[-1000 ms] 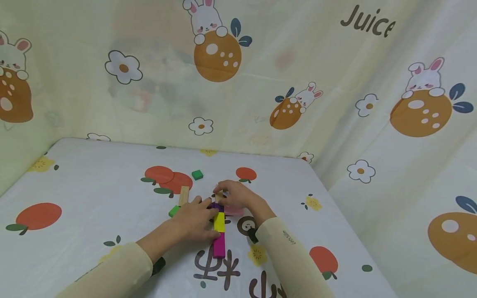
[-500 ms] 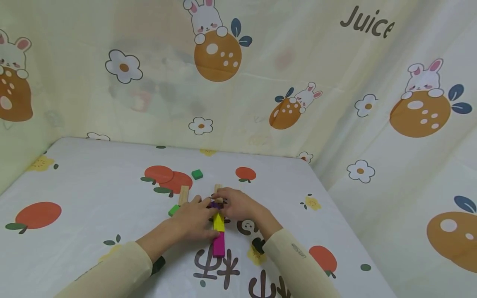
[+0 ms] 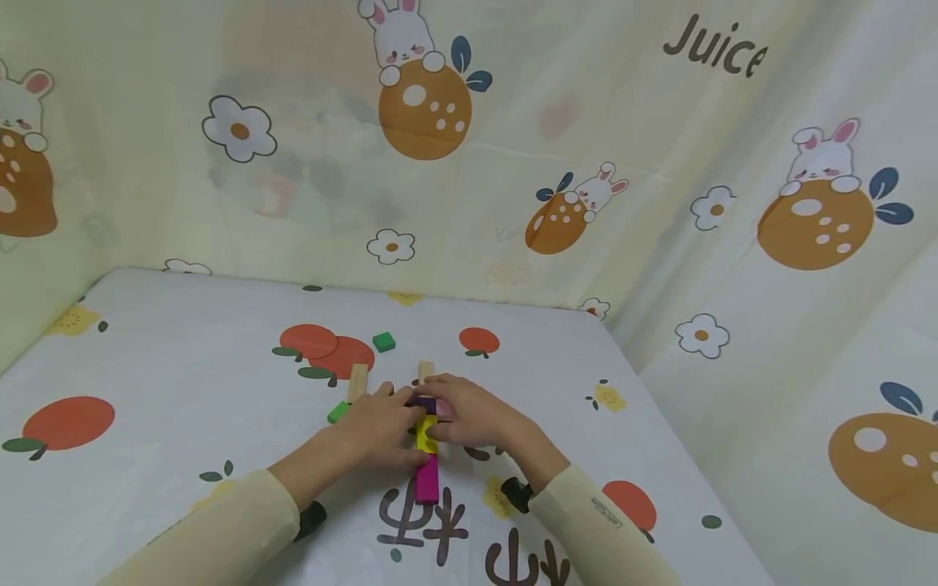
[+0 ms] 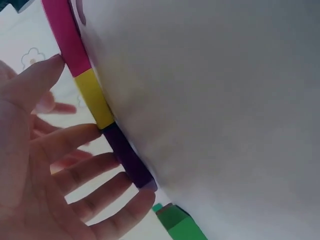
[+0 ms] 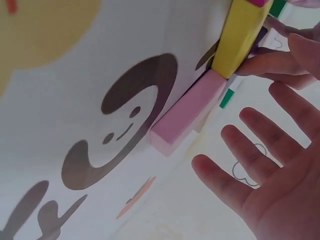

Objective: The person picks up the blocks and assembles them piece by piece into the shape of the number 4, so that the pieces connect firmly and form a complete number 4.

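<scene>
Left hand: fingers extended and spread, gripping nothing, laid along one side of a straight row of blocks. Its thumb meets the magenta block, the nearest to the person; the forefinger lies at the joint where the yellow block abuts the purple block, and the remaining fingers reach along the purple block to its far end.

Right hand: fingers long and parted, closed round nothing, on the opposite side of the row. The pink block lies just beside these fingers, projecting sideways from the row with one end at the yellow block. Whether the right fingertips touch any block cannot be told.

Beyond the right fingers extends a plain wooden block, partly hidden by them. Past the left fingers lie a second wooden strip and a light green block; a dark green block rests farther off, well apart from both hands, on the white printed bench.
</scene>
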A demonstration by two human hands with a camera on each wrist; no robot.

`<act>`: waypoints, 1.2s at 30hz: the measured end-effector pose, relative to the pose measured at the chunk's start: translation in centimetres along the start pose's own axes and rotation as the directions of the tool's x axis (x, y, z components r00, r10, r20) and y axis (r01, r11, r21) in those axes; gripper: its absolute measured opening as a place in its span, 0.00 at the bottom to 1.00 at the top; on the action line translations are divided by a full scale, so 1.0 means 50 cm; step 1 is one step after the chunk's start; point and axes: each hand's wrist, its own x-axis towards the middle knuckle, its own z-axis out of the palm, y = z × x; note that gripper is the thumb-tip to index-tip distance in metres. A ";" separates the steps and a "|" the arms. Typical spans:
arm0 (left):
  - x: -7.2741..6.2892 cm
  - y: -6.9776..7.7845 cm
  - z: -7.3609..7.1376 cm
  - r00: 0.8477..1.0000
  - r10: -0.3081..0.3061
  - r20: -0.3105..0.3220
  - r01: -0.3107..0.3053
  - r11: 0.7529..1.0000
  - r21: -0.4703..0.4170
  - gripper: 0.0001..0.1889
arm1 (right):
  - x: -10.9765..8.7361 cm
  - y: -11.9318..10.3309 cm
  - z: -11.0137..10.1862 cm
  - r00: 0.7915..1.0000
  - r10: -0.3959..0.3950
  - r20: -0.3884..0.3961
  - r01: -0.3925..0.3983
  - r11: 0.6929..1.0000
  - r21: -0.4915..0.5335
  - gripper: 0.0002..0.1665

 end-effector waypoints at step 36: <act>-0.054 -0.136 -0.050 0.997 -0.065 -0.042 0.063 0.997 -0.047 0.16 | -0.026 -0.013 0.035 0.998 0.038 0.041 -0.037 0.999 -0.032 0.42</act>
